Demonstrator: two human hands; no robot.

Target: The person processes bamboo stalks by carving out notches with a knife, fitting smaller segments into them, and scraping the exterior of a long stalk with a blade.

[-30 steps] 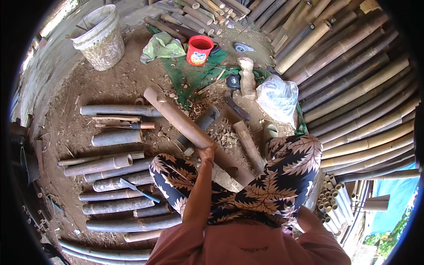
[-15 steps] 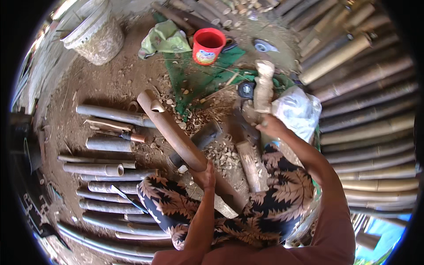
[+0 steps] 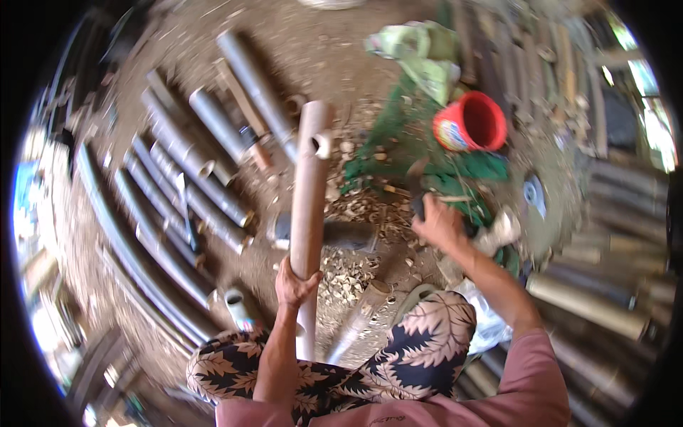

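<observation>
My left hand (image 3: 295,285) is wrapped round a thick brown bamboo tube (image 3: 308,192) that stands up from between my legs, its lower end near my lap. A notch is cut in the tube's side close to its far end. In my right hand (image 3: 441,226), to the right of the tube, is a dark-bladed knife (image 3: 416,186), its blade pointing away from me; blur hides its exact shape. A shorter piece of bamboo (image 3: 361,320) leans between my knees. Beyond my left hand a dark bamboo length (image 3: 348,236) lies crosswise behind the tube, among pale wood chips (image 3: 348,277).
Several cut bamboo pieces (image 3: 178,142) lie on the dirt floor at left. A red bucket (image 3: 471,122) stands on green netting (image 3: 427,167) at the far right, beside a pale green cloth (image 3: 420,50). More bamboo poles (image 3: 590,302) are stacked at right.
My view has swung left. The bamboo tube, earlier slanting to the left, now stands nearly straight in view. My right hand has come away from the white wrapped object with the knife in it.
</observation>
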